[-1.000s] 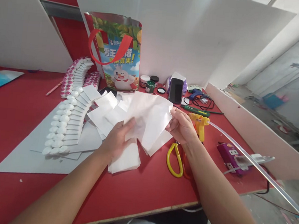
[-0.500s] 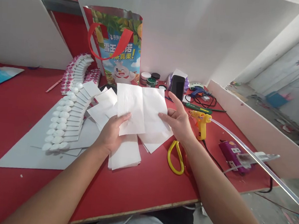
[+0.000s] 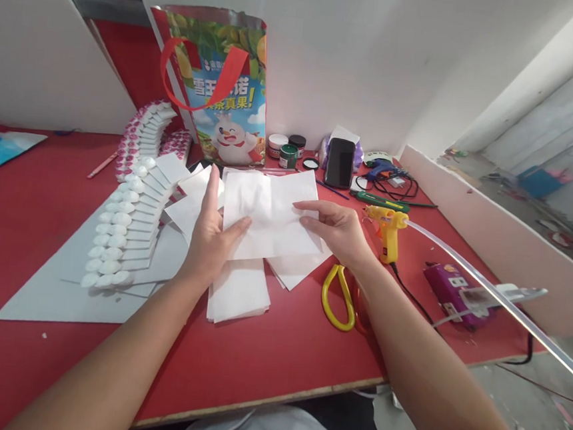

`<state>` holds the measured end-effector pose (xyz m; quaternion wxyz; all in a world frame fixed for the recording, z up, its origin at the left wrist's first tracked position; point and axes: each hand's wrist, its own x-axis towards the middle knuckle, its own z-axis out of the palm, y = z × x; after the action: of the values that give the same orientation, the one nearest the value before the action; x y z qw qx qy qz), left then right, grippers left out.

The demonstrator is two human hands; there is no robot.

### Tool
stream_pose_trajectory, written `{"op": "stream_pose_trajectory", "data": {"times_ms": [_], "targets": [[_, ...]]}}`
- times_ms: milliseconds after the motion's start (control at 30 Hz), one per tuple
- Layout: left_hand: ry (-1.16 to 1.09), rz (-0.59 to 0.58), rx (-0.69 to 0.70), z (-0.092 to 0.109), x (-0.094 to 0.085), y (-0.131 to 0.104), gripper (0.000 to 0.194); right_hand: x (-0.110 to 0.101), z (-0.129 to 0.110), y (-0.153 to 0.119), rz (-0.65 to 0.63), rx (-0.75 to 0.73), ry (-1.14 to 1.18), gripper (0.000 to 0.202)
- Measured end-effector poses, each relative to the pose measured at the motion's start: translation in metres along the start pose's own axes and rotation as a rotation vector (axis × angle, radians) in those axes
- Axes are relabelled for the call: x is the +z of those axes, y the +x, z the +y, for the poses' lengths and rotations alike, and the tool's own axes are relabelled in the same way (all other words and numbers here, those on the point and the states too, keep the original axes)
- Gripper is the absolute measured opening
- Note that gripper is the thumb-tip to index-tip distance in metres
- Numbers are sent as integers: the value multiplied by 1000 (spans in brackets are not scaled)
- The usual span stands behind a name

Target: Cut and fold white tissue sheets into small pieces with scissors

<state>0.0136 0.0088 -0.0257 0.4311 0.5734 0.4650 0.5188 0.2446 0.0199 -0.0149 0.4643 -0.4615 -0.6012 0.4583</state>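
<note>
Between my two hands is a white paper sheet [image 3: 270, 220] with a faint crease down its middle. My left hand [image 3: 212, 235] grips its left edge, the thumb on top and a finger sticking up beside the paper. At the sheet's right side, my right hand [image 3: 335, 229] pinches it between thumb and fingers. Beneath it lies a stack of white paper [image 3: 239, 294], partly covered, with more loose sheets [image 3: 294, 269] to the right. Yellow-handled scissors [image 3: 338, 298] rest near my right forearm, which hides part of them.
Left is a curved row of white spoon-like pieces [image 3: 119, 227] on a grey board [image 3: 60, 282]. A printed bag [image 3: 231, 103] stands behind. Paint jars [image 3: 288, 156], a phone [image 3: 340, 163], a yellow glue gun [image 3: 388, 230] with a long glue stick and a purple box [image 3: 453, 290] are right.
The creased sheet has opened out flatter and sits a little lower. My right index finger has come down onto the paper, while a left-hand finger now points upward.
</note>
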Motion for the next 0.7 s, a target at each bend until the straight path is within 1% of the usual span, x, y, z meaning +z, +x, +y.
{"op": "stream_pose_trajectory", "data": {"times_ms": [33,100,167,233,433,567,700], "targets": [[20,25,30,-1,-1,0,76,0,0,0,9,-16,-6,31],[30,76,50,-2,-2,-1,57,-1,-1,1,27,-36,-23,27],[77,81,21,-2,-3,-2,36,-3,-1,2,43,-36,-46,26],[122,74,-7,0,-3,-3,28,-4,-1,2,52,-38,-62,26],[158,36,31,6,-2,-2,33,-7,-2,4,36,-50,-30,28],[200,24,62,3,-6,0,32,-9,-3,4,53,-36,-47,28],[228,23,79,0,-8,1,29,-11,-4,4,77,-76,-98,26]]}}
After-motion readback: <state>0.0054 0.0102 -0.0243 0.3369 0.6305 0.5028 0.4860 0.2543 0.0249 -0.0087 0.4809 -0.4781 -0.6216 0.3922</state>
